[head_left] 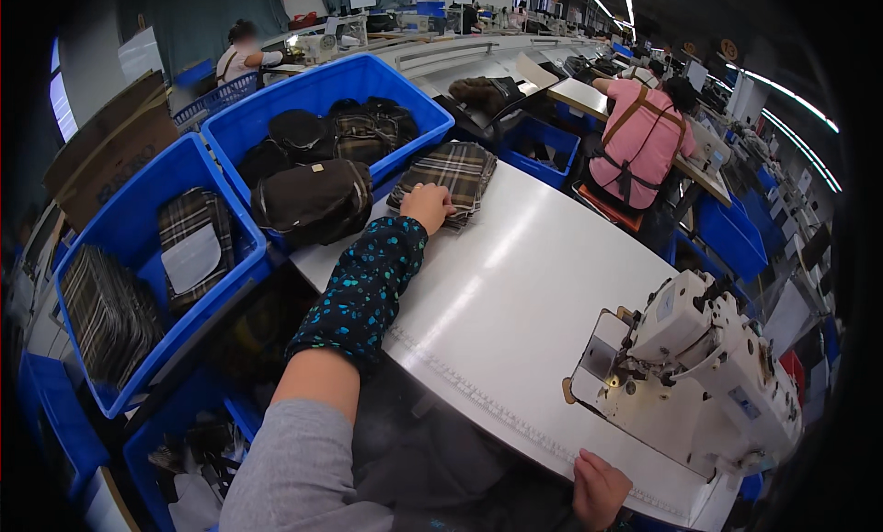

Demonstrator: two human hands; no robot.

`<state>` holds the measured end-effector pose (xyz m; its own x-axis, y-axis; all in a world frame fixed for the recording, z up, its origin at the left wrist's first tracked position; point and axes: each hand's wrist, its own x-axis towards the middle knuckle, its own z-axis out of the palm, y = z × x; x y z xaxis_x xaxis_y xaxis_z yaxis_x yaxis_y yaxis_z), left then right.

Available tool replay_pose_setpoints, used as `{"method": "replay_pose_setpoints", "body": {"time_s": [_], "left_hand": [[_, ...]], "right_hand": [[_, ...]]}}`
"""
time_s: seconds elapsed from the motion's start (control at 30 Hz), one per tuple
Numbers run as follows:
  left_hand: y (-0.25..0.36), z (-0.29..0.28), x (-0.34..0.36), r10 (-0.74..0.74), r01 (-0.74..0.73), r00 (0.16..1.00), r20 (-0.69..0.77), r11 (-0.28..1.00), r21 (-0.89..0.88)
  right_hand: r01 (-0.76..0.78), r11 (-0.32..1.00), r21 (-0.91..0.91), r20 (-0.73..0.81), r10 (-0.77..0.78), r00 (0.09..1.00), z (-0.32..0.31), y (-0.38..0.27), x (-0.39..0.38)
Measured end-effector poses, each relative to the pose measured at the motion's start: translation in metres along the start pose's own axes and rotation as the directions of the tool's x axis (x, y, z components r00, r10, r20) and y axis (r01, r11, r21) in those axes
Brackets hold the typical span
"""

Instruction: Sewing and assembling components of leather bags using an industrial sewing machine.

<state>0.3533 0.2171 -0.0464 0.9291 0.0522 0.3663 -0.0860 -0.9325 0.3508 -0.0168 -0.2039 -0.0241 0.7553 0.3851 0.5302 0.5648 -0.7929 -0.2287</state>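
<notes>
My left hand (428,205), its arm in a dark sleeve with turquoise spots, has its fingers curled on the lower edge of a stack of brown plaid fabric pieces (452,169) at the far end of the white table (515,311). My right hand (598,486) is low at the table's front edge, fingers curled together beside a printed measuring strip; I cannot make out whether they hold anything. A white industrial sewing machine (708,357) stands on the table's right, above that hand. A dark brown sewn piece (303,201) lies left of my left hand, at a blue tub's rim.
Blue tubs (97,265) at the left hold plaid stacks and dark pieces (377,123); a cardboard board (106,137) stands behind. A co-worker in pink (635,155) sits ahead right, near more blue tubs (731,238). Another person (241,58) works at the back left.
</notes>
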Motion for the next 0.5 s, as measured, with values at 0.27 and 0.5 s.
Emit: {"method": "replay_pose_setpoints", "body": {"time_s": [0.27,0.5], "left_hand": [[0.045,-0.016,-0.046,0.064,-0.039,0.989,0.134,0.983,-0.182],[0.140,-0.036,-0.207,0.417,-0.116,0.772,0.480,0.835,-0.538]], "right_hand": [[-0.243,0.948,0.205,-0.088,0.265,0.960,0.027,0.003,-0.003],[-0.045,0.980,0.192,0.137,0.019,0.990,0.066,-0.037,0.050]]}}
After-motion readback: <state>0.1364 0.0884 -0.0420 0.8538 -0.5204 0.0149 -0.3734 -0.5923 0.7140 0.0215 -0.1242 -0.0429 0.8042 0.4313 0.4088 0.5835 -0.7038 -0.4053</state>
